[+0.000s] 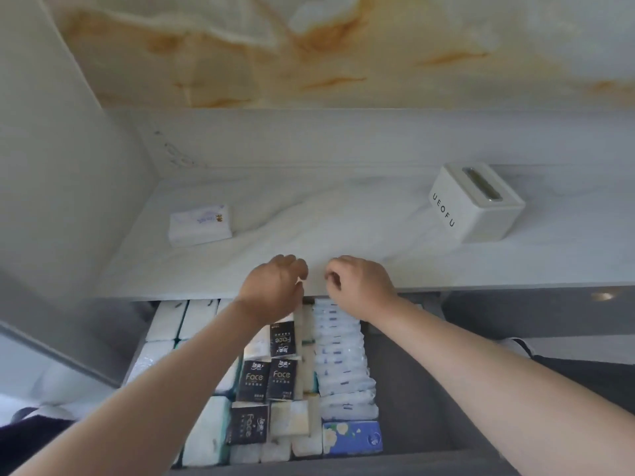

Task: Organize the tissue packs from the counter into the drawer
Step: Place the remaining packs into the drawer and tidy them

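Counter [343,218] holds tissue pack [201,228] left of hands [275,283].

the far wall [309,46] in front of me is glossy marble-look stone, cream with orange-brown veins. below it runs a plain pale band [343,139], and then the white veined counter [343,218] reaches toward me. on the left a flat white side panel [51,149] closes in the nook. near right, under the counter's edge, i see a grey cabinet front [515,317] with a small brass-coloured knob [602,296] catching the light. the light is soft and even.
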